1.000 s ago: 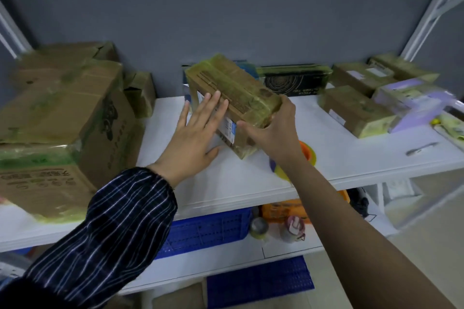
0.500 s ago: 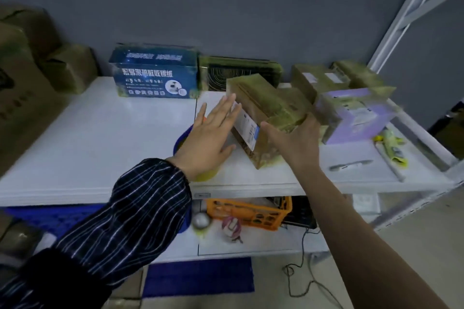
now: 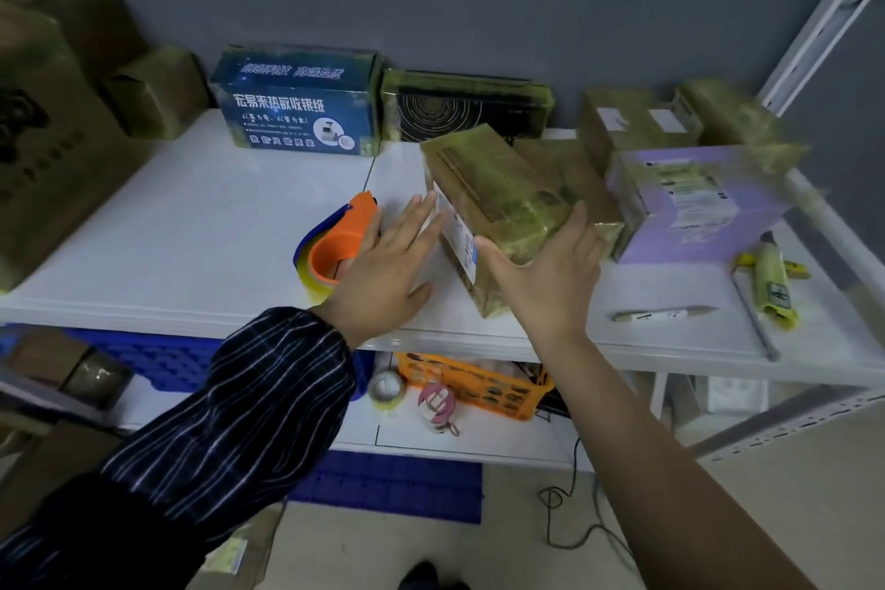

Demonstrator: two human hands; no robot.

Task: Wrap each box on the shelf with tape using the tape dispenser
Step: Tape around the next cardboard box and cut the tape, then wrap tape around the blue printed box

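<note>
**Taped box under both grips, mid-shelf**

- Shelf: a white upper shelf board [image 3: 191, 230] is viewed from above and in front. A grey wall is seen behind it.
- Task box: a brown cardboard box wrapped in yellowish tape [image 3: 498, 201] is found right of the shelf's middle. It is tilted, with its near lower corner down on the board. A white label is carried on its left face.
- Right grip [image 3: 550, 278]: the palm is set against the near end of the box. The thumb is stretched toward the labelled face and the fingers are laid straight up the right edge. No curl round the box is seen, so the grip is noted as released.
- Left grip [image 3: 388, 264]: a flat hand with straight fingers is recorded, holding nothing. Its fingertips are at the labelled face. A dark striped sleeve [image 3: 239, 407] is worn on this arm.
- Orange and blue tape dispenser [image 3: 335, 244]: it lies on the shelf just left of the box and is partly covered by the left grip. Contact between the two cannot be judged.
- Back row: a blue printed carton [image 3: 297, 101] and a black carton with concentric rings [image 3: 469, 110] are stood side by side against the wall.
- Right side: a lilac taped box [image 3: 689, 201] is placed just beside the task box. Brown taped boxes [image 3: 627, 120] are set behind it.
- Left side: large brown cartons [image 3: 43, 134] are stacked.
- Front right: a slim pen [image 3: 665, 312] is laid near the shelf edge.
- Lower shelf: an orange plastic basket [image 3: 469, 386] and a roll of tape [image 3: 385, 390] are noted.
</note>
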